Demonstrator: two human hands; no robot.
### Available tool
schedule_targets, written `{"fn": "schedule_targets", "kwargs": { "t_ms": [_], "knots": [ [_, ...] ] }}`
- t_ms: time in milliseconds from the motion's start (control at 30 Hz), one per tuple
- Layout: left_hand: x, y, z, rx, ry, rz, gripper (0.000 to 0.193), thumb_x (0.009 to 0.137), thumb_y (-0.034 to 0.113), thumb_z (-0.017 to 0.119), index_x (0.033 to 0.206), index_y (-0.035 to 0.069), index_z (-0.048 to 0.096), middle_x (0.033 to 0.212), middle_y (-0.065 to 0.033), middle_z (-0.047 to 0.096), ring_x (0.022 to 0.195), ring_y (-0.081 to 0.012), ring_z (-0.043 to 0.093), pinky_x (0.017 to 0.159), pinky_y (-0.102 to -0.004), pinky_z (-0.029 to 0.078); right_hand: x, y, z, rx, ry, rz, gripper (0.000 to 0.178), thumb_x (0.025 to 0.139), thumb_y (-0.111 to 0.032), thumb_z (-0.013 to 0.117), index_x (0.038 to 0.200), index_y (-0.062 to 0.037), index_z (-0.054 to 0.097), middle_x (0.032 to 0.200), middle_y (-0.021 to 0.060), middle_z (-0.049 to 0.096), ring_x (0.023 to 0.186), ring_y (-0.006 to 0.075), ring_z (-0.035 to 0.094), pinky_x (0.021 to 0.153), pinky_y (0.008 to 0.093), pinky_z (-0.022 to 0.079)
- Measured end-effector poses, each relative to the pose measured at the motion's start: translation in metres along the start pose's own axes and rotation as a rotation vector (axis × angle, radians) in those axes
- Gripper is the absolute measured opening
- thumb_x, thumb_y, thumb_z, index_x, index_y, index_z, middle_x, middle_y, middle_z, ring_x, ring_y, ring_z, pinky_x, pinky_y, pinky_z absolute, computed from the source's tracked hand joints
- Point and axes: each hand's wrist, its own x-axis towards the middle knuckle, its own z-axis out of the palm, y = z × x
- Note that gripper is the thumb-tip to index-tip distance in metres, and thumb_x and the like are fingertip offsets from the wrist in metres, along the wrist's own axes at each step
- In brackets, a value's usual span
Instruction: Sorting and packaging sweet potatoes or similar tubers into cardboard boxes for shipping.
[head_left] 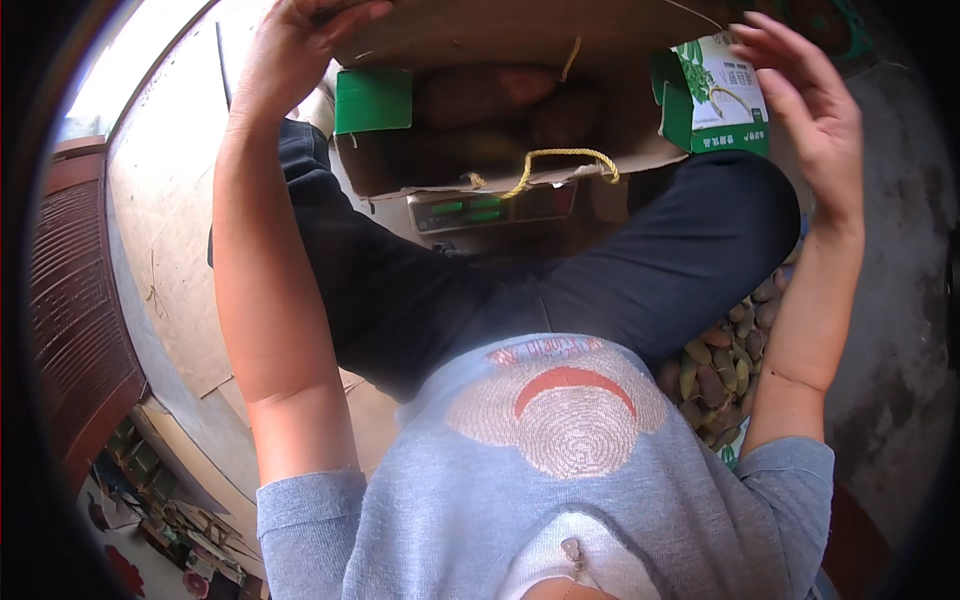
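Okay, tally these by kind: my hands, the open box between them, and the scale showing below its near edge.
Hands (left hand, right hand): 2
Open box: 1
Scale: 1
Total: 4
The box's shadowed contents can't be counted reliably.

Reddish-brown slatted furniture (75, 285) stands at far left, beside flat tan cardboard (180, 265) on the grey floor (895, 330).

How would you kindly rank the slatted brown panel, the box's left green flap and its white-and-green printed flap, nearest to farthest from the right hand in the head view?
From the right hand:
1. White-and-green printed flap: right end of the box.
2. Left green flap: the box's left end.
3. Slatted brown panel: far left of the picture.
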Motion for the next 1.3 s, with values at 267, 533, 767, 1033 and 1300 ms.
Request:
{"fn": "schedule_targets", "kwargs": {
  "t_ms": [267, 533, 767, 1033, 1300],
  "knots": [
    [0.000, -0.007, -0.008, -0.276, 0.262, 0.165, 0.036, 0.106, 0.031, 0.059, 0.126, 0.004, 0.072, 0.126, -0.0123, 0.072, 0.124, -0.0227, 0.065, 0.108, -0.0390, 0.049, -0.176, 0.116, -0.123, -0.048, 0.796, 0.442, 0.032, 0.106, -0.018, 0.060, 0.129, 0.0043, 0.063, 0.115, 0.0145, 0.072, 0.101, 0.0176, 0.069, 0.094, 0.0298, 0.053],
    [0.000, -0.025, 0.008, -0.193, 0.396, 0.129, 0.033, 0.103, 0.032, 0.064, 0.124, 0.008, 0.074, 0.118, -0.0094, 0.076, 0.119, -0.0216, 0.068, 0.104, -0.0370, 0.052, -0.468, 0.380, -0.038, -0.465, 0.374, 0.749, 0.028, 0.096, -0.008, 0.054, 0.118, -0.0046, 0.072, 0.113, 0.0162, 0.075, 0.103, 0.0263, 0.070, 0.092, 0.0394, 0.053],
    [-0.015, -0.024, -0.018, -0.109, 0.322, 0.079, 0.037, 0.110, 0.021, 0.051, 0.139, -0.001, 0.061, 0.137, -0.0150, 0.066, 0.129, -0.0260, 0.061, 0.112, -0.0412, 0.046, -0.502, 0.363, 0.107, -0.564, 0.007, 0.891, 0.029, 0.094, -0.012, 0.057, 0.116, -0.0066, 0.074, 0.115, 0.0182, 0.074, 0.108, 0.0302, 0.070, 0.095, 0.0412, 0.053],
    [0.001, -0.003, 0.009, -0.119, 0.288, -0.011, 0.040, 0.111, 0.021, 0.048, 0.143, 0.000, 0.056, 0.140, -0.0162, 0.063, 0.131, -0.0284, 0.059, 0.117, -0.0443, 0.043, -0.554, 0.347, 0.087, -0.530, -0.183, 1.208, 0.027, 0.090, -0.018, 0.062, 0.111, -0.0067, 0.075, 0.114, 0.0205, 0.073, 0.110, 0.0353, 0.070, 0.096, 0.0428, 0.054],
    [-0.011, -0.014, -0.007, -0.074, 0.367, -0.210, 0.045, 0.111, 0.026, 0.048, 0.144, -0.003, 0.054, 0.141, -0.0179, 0.061, 0.133, -0.0296, 0.057, 0.117, -0.0466, 0.042, -0.559, 0.319, 0.009, -0.847, -0.085, 1.404, 0.048, 0.085, -0.010, 0.063, 0.133, -0.0075, 0.060, 0.138, 0.0176, 0.061, 0.134, 0.0338, 0.053, 0.115, 0.0411, 0.043]
  ]
}}
